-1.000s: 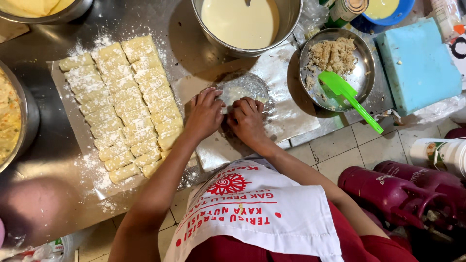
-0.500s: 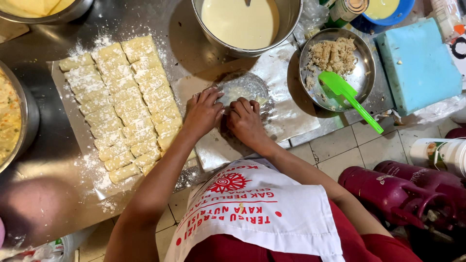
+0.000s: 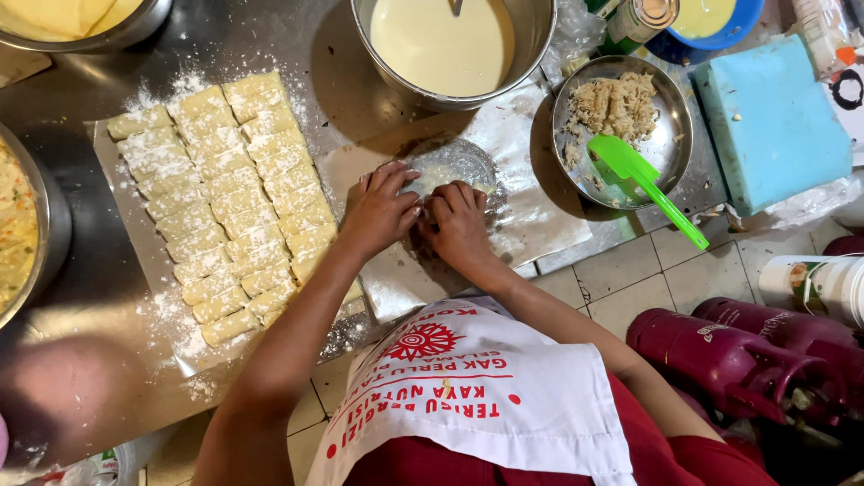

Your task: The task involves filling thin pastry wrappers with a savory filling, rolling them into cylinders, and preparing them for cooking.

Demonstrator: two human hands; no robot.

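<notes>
— Hands? Left hand (image 3: 380, 209) and right hand (image 3: 457, 223) pressed together, fingertips folding a thin wrapper (image 3: 447, 173).

— Look of the wrapper?

— Pale, round, translucent, near edge tucked under the fingers. Lying on a floured plastic sheet (image 3: 531, 198) on the tabletop (image 3: 81, 378), just below a pot of creamy batter (image 3: 441, 40).

— Nearby?

— Rows of floured rolls (image 3: 225, 198) to the left; metal bowl of crumbly filling (image 3: 621, 117) with a green scoop (image 3: 652, 184) to the right.
</notes>
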